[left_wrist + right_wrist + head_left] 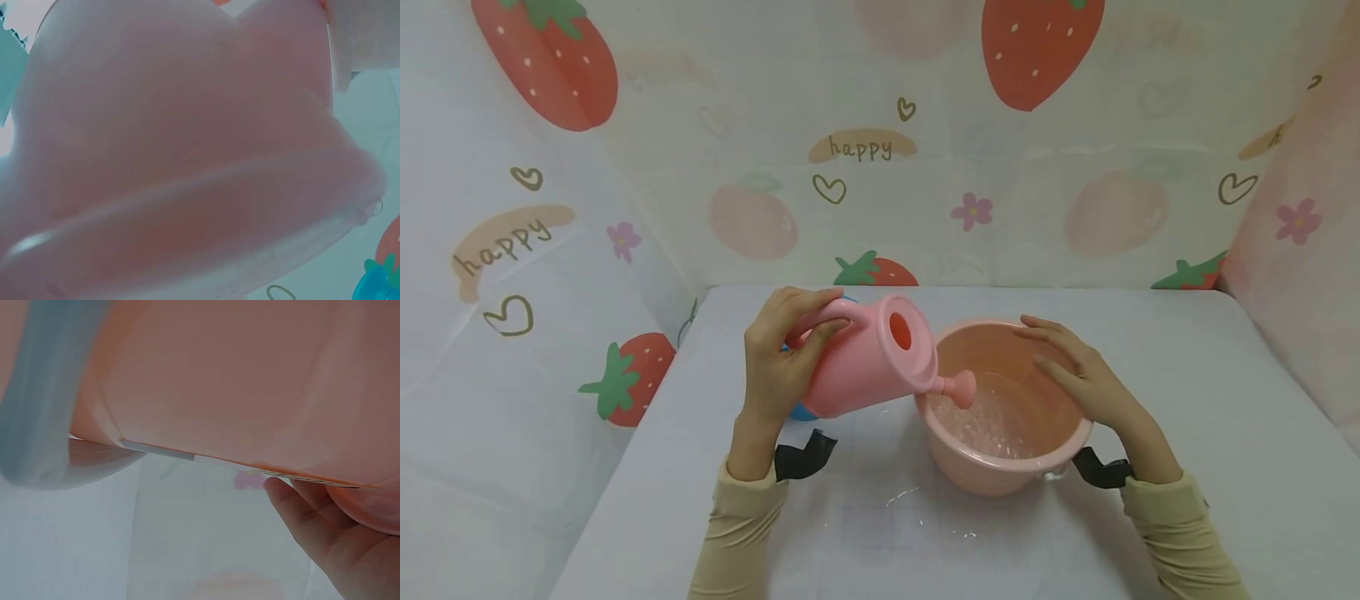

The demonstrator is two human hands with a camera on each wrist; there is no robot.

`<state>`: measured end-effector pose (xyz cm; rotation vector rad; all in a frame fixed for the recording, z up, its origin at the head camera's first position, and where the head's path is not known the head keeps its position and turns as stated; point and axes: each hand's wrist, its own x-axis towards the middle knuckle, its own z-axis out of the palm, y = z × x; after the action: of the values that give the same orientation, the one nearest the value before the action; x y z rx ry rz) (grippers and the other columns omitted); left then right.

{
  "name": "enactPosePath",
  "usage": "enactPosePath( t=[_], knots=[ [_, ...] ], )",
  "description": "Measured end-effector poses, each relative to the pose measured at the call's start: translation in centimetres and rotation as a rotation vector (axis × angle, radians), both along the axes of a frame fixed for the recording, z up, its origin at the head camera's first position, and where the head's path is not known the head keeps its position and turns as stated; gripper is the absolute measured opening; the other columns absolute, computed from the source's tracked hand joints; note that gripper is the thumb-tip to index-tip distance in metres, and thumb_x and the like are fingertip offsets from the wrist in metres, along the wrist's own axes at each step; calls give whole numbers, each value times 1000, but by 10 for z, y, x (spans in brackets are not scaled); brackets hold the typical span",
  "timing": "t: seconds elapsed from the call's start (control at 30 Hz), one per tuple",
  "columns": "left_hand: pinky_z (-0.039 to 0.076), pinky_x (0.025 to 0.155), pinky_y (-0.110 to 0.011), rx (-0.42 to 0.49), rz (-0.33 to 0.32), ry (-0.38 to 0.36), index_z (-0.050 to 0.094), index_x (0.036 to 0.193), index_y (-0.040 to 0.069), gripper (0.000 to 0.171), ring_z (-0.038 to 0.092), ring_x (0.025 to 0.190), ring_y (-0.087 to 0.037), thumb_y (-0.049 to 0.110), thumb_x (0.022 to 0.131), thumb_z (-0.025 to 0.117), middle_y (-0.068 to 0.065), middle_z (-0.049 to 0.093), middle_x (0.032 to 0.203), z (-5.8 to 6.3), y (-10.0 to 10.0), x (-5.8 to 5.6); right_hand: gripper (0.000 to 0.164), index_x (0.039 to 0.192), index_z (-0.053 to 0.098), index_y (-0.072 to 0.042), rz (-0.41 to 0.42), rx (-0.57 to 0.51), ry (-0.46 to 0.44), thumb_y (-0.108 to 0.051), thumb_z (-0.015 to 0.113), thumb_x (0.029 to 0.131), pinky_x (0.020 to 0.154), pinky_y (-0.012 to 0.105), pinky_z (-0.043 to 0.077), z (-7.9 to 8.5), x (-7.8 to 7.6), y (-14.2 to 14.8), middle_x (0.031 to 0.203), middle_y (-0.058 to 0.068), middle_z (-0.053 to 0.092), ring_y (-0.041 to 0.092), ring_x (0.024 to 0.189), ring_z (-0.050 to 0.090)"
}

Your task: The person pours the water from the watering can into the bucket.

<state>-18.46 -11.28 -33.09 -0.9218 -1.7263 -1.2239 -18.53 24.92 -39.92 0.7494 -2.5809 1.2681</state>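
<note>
In the head view my left hand (pixel 778 358) grips the handle of a pink watering can (pixel 865 367). The can is tilted to the right, its sprinkler spout (pixel 958 389) over the inside of a pink bucket (pixel 988 475). Rippling water (pixel 988 417) lies in the bucket. My right hand (pixel 1086 379) holds the bucket's right rim, thumb on the inner side. From the right wrist, those fingers (pixel 300 519) show along the bucket's outer wall (pixel 237 381). The can's body (pixel 175 125) fills most of the left wrist view.
A blue object (pixel 802 412) stands behind the watering can, mostly hidden by it. Small water drops (pixel 902 497) lie on the white tabletop (pixel 880 550) in front of the bucket. Printed cloth walls (pixel 1037 167) close off the back and sides.
</note>
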Motion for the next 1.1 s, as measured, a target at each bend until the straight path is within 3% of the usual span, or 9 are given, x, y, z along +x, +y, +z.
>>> enactPosePath(
  t=[0.77,1.1],
  knots=[
    [47,74,-24,-3,0,2,68,103,4,30,56,87,-19,27,84,68,-9,65,89,1,0,-3,43,132,50,-15,11,-18,-18,-3,54,91,102,61,25,1,1,1,145,6,37,29,136,29],
    [47,74,-24,-8,-11,-9,67,104,3,32,56,88,-18,28,83,68,-9,64,89,2,1,-4,42,131,50,-16,15,-29,-13,-3,55,91,104,57,25,2,2,0,145,4,37,26,136,29]
  ],
)
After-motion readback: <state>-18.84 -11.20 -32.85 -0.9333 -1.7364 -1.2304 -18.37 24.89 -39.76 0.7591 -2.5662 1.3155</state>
